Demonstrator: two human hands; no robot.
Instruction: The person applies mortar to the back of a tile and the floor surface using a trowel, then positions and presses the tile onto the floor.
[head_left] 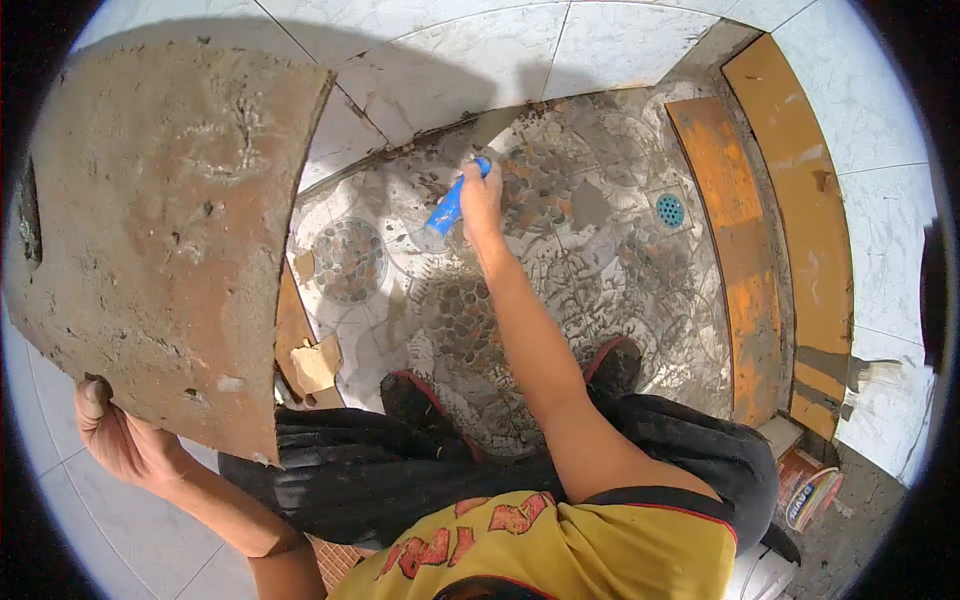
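My left hand [125,440] grips the lower edge of a wide, stiff board [170,240], its thumb on the upper face. Grey-brown mortar is smeared over the board, which is raised at the left and hides the floor beneath it. Stretched out over the floor by the far wall, my right hand [482,205] is closed round a tool with a blue handle [447,212]. What its working end looks like I cannot make out. Below it lies a pebble-patterned tile floor [345,262], streaked with grey mortar.
White marbled tiles [450,60] face the far wall. To the right lie an orange-brown plank [735,240] and a mustard-coloured panel [800,220]. A round blue-green drain cover [670,210] is set in the floor. A bucket [805,490] stands at lower right, and torn cardboard [316,363] beside the board.
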